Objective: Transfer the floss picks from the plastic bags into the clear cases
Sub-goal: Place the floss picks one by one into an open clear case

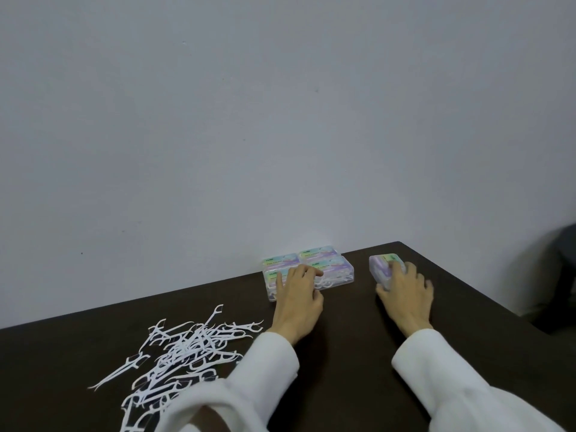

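White picks lie heaped loose on the dark surface at 8 o'clock. Four cases sit grouped against the wall at 12 o'clock; the left hand rests on them, fingers straight. The right hand grips a fifth case at 2 o'clock.

Case labels blurred; perhaps text, unreadable.

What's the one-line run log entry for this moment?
left hand: rests on grouped cases by wall | right hand: grips separate case | loose floss picks: piled on table, near left
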Action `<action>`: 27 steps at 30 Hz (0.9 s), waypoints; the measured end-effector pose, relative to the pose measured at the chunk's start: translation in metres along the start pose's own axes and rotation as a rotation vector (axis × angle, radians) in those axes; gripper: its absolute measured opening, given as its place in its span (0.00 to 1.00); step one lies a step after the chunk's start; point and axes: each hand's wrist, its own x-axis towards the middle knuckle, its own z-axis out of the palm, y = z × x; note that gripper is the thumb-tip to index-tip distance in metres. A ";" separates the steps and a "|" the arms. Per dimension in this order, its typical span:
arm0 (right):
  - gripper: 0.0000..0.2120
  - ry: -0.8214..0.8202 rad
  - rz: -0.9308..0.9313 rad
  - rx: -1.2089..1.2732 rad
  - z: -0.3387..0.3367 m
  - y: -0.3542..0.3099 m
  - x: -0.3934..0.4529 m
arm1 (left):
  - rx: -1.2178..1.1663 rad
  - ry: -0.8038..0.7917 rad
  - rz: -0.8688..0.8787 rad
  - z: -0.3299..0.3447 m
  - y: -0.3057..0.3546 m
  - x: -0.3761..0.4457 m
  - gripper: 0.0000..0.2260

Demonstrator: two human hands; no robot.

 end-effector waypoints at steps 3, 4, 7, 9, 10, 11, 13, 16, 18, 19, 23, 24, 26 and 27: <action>0.26 0.074 -0.021 0.230 -0.007 0.000 -0.010 | -0.053 0.000 0.017 -0.001 0.001 -0.007 0.15; 0.26 0.107 -0.031 0.299 -0.008 -0.002 -0.014 | -0.065 0.005 0.026 -0.002 0.002 -0.010 0.14; 0.24 0.141 -0.085 0.536 -0.011 -0.007 -0.023 | -0.074 0.026 0.069 -0.002 0.002 -0.018 0.14; 0.23 0.122 -0.165 0.689 -0.013 -0.012 -0.032 | -0.066 0.071 0.116 -0.004 0.001 -0.025 0.14; 0.22 0.099 -0.208 0.753 -0.015 -0.015 -0.037 | -0.059 0.100 0.141 -0.006 0.000 -0.029 0.15; 0.22 0.076 -0.248 0.810 -0.016 -0.018 -0.042 | -0.050 0.123 0.165 -0.007 -0.002 -0.031 0.16; 0.23 0.027 -0.321 0.894 -0.017 -0.024 -0.052 | -0.044 0.132 0.202 -0.013 -0.004 -0.036 0.18; 0.27 -0.060 -0.408 0.952 -0.021 -0.033 -0.069 | -0.035 0.105 0.253 -0.023 -0.008 -0.045 0.22; 0.29 -0.067 -0.464 0.957 -0.025 -0.038 -0.079 | -0.009 0.094 0.286 -0.029 -0.010 -0.051 0.21; 0.29 -0.062 -0.495 0.947 -0.028 -0.040 -0.084 | 0.006 0.095 0.296 -0.031 -0.011 -0.055 0.21; 0.32 -0.075 -0.602 0.871 -0.035 -0.042 -0.097 | 0.091 0.094 0.330 -0.039 -0.014 -0.068 0.19; 0.33 -0.078 -0.619 0.851 -0.035 -0.041 -0.098 | 0.123 0.083 0.342 -0.041 -0.014 -0.070 0.19; 0.35 -0.080 -0.644 0.825 -0.036 -0.042 -0.102 | 0.167 0.061 0.358 -0.043 -0.014 -0.075 0.20; 0.35 -0.079 -0.652 0.822 -0.036 -0.042 -0.103 | 0.179 0.058 0.365 -0.044 -0.014 -0.077 0.20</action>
